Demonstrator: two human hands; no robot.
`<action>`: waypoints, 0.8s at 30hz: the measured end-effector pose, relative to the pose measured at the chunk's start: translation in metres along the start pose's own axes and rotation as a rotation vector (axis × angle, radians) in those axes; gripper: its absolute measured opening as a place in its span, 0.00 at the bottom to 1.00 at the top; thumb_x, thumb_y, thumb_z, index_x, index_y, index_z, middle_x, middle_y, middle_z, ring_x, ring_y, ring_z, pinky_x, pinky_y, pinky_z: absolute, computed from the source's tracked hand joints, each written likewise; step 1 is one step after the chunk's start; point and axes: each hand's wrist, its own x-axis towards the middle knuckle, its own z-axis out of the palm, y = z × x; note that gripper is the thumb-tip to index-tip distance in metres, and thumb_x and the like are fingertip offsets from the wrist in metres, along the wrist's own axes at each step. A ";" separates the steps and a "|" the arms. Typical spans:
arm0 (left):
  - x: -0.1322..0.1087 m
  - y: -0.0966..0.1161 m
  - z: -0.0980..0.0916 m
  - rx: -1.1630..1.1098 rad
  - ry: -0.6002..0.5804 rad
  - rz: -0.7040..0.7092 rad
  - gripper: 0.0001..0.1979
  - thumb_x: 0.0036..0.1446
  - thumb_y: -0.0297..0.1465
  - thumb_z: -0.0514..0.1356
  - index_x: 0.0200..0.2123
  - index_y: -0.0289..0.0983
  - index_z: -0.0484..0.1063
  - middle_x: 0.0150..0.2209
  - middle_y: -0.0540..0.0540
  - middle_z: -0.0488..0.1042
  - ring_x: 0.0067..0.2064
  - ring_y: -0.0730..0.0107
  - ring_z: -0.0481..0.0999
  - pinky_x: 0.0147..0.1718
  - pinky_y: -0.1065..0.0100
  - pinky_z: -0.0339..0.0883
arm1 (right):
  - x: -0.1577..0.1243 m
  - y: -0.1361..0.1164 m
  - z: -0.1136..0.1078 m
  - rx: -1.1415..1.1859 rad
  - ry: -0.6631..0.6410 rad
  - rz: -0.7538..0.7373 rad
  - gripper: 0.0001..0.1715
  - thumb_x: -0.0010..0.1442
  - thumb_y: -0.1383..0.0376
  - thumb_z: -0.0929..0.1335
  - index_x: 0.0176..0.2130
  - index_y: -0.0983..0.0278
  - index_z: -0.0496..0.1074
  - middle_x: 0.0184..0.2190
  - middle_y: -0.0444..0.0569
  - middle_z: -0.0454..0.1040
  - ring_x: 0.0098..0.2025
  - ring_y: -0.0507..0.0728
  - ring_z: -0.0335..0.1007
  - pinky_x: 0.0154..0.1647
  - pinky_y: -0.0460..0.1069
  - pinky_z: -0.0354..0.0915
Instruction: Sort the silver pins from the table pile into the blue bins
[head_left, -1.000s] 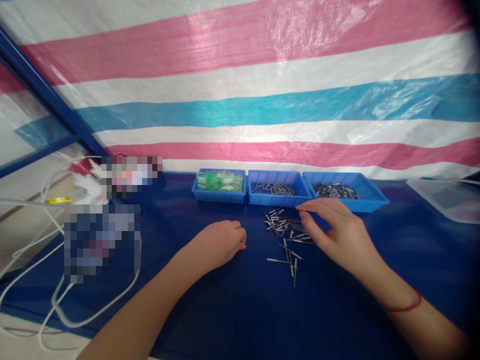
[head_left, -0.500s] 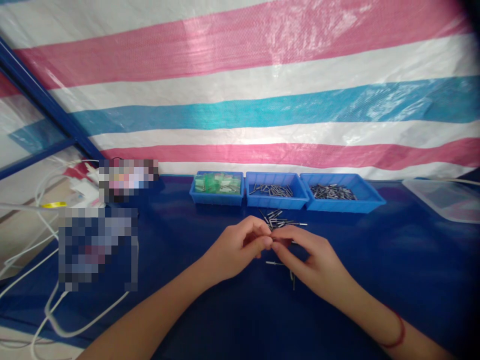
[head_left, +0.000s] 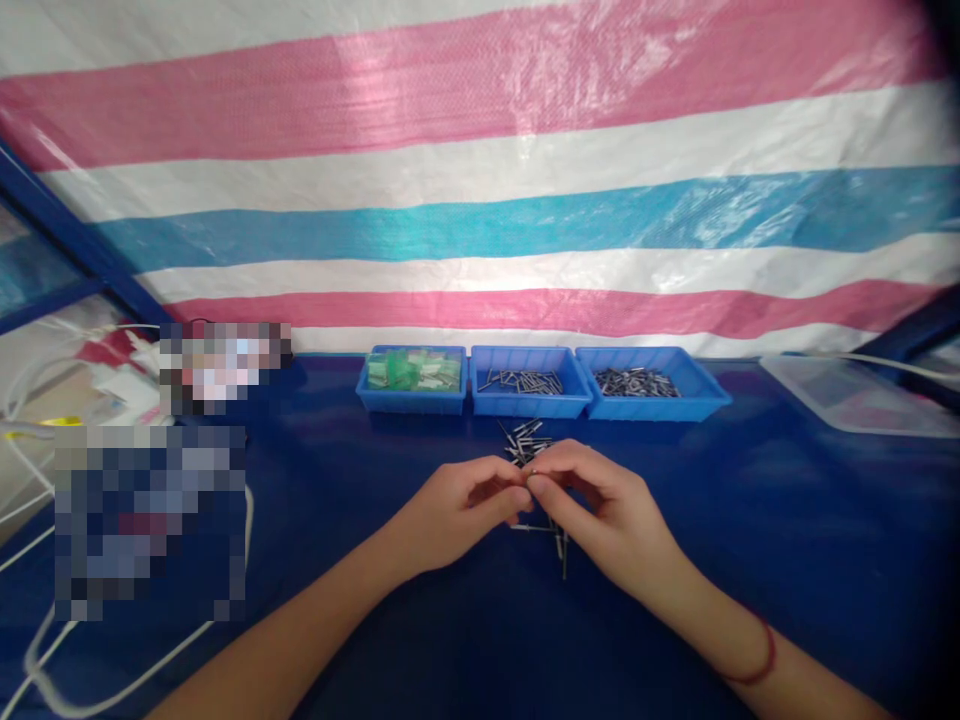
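Observation:
My left hand (head_left: pixel 457 512) and my right hand (head_left: pixel 600 505) meet fingertip to fingertip over the blue table, both pinched around a small metal piece that I can barely make out. Beneath and behind the fingers lies a loose pile of small metal pins (head_left: pixel 525 440) on the blue cloth (head_left: pixel 750 560). A red string circles my right wrist.
Three blue trays stand in a row at the back: one with green parts (head_left: pixel 412 378), one with a few metal pins (head_left: pixel 529 385), one with many metal pins (head_left: pixel 649 385). A clear plastic lid (head_left: pixel 847 400) lies at the right. White cables (head_left: pixel 45 660) trail off the table's left.
My right hand left the pin pile and came in to meet my left hand, which lifted from resting on the cloth. The two now pinch together; the view also shifted a little.

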 end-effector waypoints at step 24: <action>0.005 0.001 0.004 0.015 0.070 -0.010 0.14 0.60 0.40 0.58 0.39 0.34 0.73 0.32 0.48 0.74 0.34 0.71 0.71 0.33 0.72 0.64 | 0.004 -0.003 0.000 -0.002 0.030 -0.007 0.04 0.60 0.65 0.68 0.33 0.61 0.74 0.30 0.48 0.73 0.32 0.55 0.70 0.30 0.49 0.67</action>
